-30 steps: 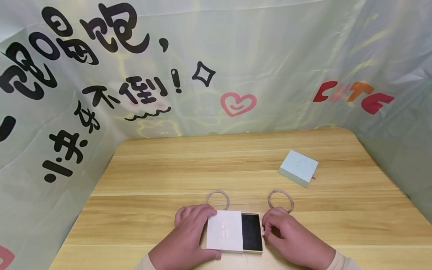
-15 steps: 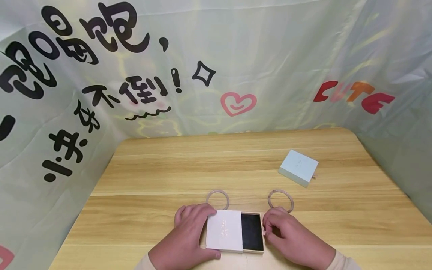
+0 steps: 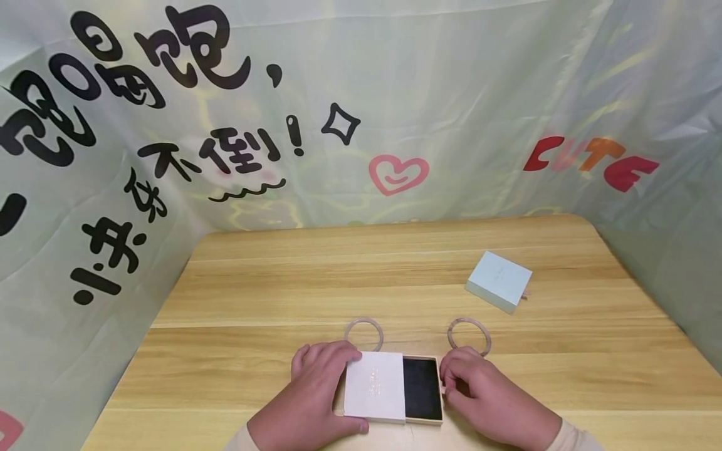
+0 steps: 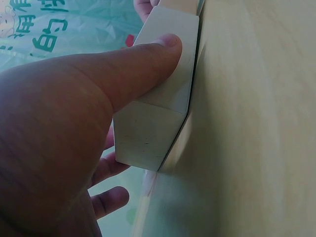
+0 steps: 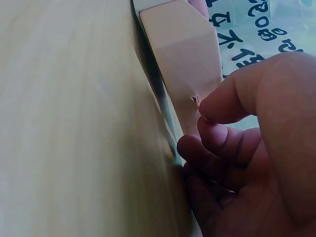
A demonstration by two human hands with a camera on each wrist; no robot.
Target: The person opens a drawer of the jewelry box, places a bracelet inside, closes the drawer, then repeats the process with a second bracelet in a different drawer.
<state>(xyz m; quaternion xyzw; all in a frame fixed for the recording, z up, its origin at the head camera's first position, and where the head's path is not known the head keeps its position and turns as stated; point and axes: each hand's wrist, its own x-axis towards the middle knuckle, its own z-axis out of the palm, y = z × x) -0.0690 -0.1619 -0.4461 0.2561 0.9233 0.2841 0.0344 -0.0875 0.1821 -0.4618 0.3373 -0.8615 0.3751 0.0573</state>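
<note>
In the head view a white sliding gift box with small pinkish lettering lies near the front of the table, its sleeve (image 3: pixel 375 382) on the left and its black-lined drawer (image 3: pixel 422 388) partly out to the right. My left hand (image 3: pixel 316 394) grips the sleeve, thumb along the near side and fingers over the far side. The left wrist view shows that thumb flat on the sleeve's side (image 4: pixel 150 133). My right hand (image 3: pixel 485 394) pinches a small pull tab (image 5: pixel 196 101) on the drawer's tan end, between thumb and forefinger.
Just beyond the hands lie two bangles, a pale one (image 3: pixel 363 320) on the left and a mottled one (image 3: pixel 468 319) on the right. A light blue box (image 3: pixel 499 279) with a small tab rests farther back. Printed cloth (image 3: pixel 451 113) hangs around the wooden table (image 3: pixel 271 282).
The drawer has slid slightly farther right out of the sleeve, with the right hand at its tab. The left hand, bangles and blue box stay in place.
</note>
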